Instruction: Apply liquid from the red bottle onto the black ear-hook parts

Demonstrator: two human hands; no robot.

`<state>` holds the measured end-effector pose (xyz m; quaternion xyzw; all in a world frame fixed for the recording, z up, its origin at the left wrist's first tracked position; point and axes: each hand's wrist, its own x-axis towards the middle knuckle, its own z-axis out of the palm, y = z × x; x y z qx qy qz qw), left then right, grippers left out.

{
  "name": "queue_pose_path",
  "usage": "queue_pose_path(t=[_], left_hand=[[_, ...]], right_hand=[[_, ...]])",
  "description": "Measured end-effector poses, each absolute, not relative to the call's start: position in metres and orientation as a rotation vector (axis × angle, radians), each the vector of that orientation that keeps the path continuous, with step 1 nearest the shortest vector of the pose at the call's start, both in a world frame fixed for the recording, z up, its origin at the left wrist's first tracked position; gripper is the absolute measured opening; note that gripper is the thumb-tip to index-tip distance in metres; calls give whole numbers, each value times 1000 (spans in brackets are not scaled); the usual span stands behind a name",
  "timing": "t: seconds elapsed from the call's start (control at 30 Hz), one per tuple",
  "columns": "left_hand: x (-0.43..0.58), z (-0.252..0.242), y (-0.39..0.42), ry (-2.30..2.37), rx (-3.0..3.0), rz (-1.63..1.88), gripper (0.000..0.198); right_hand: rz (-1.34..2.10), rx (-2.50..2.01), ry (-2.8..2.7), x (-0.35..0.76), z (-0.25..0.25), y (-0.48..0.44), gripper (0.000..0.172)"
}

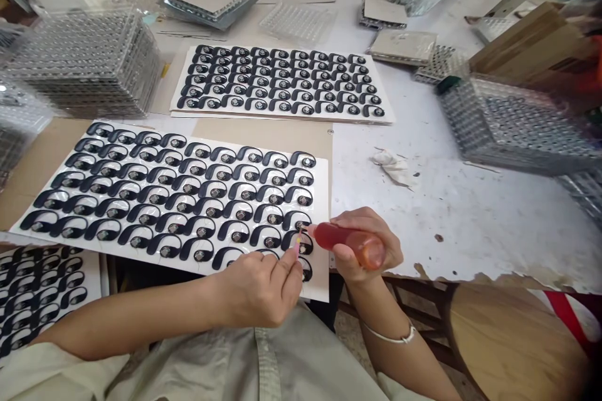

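My right hand [388, 247] is wrapped round a red squeeze bottle [333, 238], tilted so its nozzle points left at the near right corner of a white sheet [322, 194]. Rows of black hook-shaped pieces [219, 191], each with a small silvery round part, lie on that sheet. Between the fingertips of my left hand [266, 288] is a thin pink stick-like tool [298, 244]. Its tip meets a black piece close to the bottle's nozzle. Whether nozzle and piece touch, I cannot tell.
Another sheet of black pieces [277, 83] lies farther back, and a third [42, 288] sits lower left. Stacked clear trays [84, 62] stand left, with more trays [522, 125] at right. A crumpled tissue [394, 166] lies right of the sheets. A round wooden stool [508, 338] is below.
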<state>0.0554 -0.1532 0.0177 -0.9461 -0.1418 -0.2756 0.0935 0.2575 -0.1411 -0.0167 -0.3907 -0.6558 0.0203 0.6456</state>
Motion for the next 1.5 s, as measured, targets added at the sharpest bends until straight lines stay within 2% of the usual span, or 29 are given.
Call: queue_pose_path(t=[0.63,0.9,1.2,1.5], left_hand=[[55,20,-153,-404,-2809,-799,16],[56,19,-154,-419,-2812,-816,17],[53,15,-155,-382,-2816,-767,18],[54,17,-155,-415,-2810,-811,16]], right_hand=[[-143,-919,-1562,259,-18,-146,29],[-172,-913,-1509,260,-25,-147,36],[-235,-955,-1366,264,-29,-160,29],[-134,-946,-1485,262,-26,-157,32]])
